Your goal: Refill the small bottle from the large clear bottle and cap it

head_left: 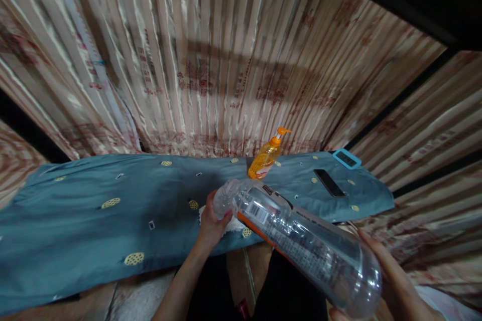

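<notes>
A left hand (213, 224) curls around the far-left end of a clear, labelled plastic bottle (301, 241), slanted over teal cloth (83, 220); the right hand (393, 277), spread wide, grips its near-right end.

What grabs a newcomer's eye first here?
Probably the big clear plastic bottle in the foreground, slanting between the left hand at its far end and the right hand at its near end. Next, the bright orange pump bottle on the teal cloth just beyond it. Behind everything, the pleated curtain with reddish prints fills most of the view.
</notes>
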